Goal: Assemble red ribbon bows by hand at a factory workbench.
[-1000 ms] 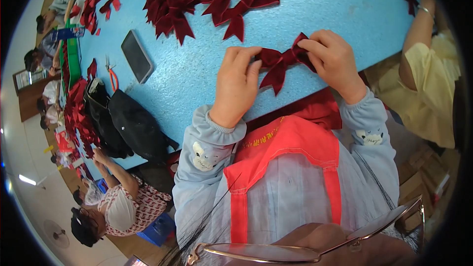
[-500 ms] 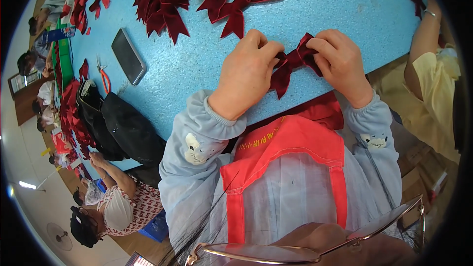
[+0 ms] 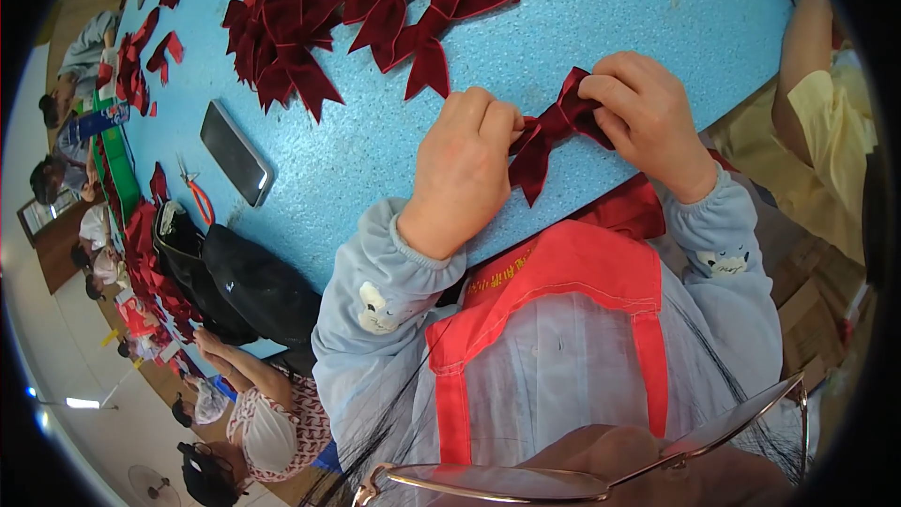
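Observation:
Above the near edge of the blue table, a dark red velvet bow [image 3: 556, 128] is stretched between my hands. My left hand [image 3: 465, 164] pinches its left loop, with fingers closed and their tips partly hidden behind the knuckles. At the other side, my right hand [image 3: 648, 117] grips the right loop between thumb and fingers. One notched ribbon tail hangs down between the two hands. Beyond them lies a heap of finished-looking velvet bows [image 3: 282, 38], and a few more bows [image 3: 427, 0] spread out to its right.
A dark phone [image 3: 235, 152] lies left on the blue table [image 3: 657, 0], beside red-handled pliers [image 3: 200, 197]. Past these sits a black bag [image 3: 253, 272]. Red ribbon pieces [image 3: 150, 253] line the left side. Co-workers sit along the left; another person's arm [image 3: 807, 47] rests at the right.
The view has shifted a little, so the table things sit lower and further left. My left hand has drawn slightly away from the bow's knot; both hands keep hold of the bow.

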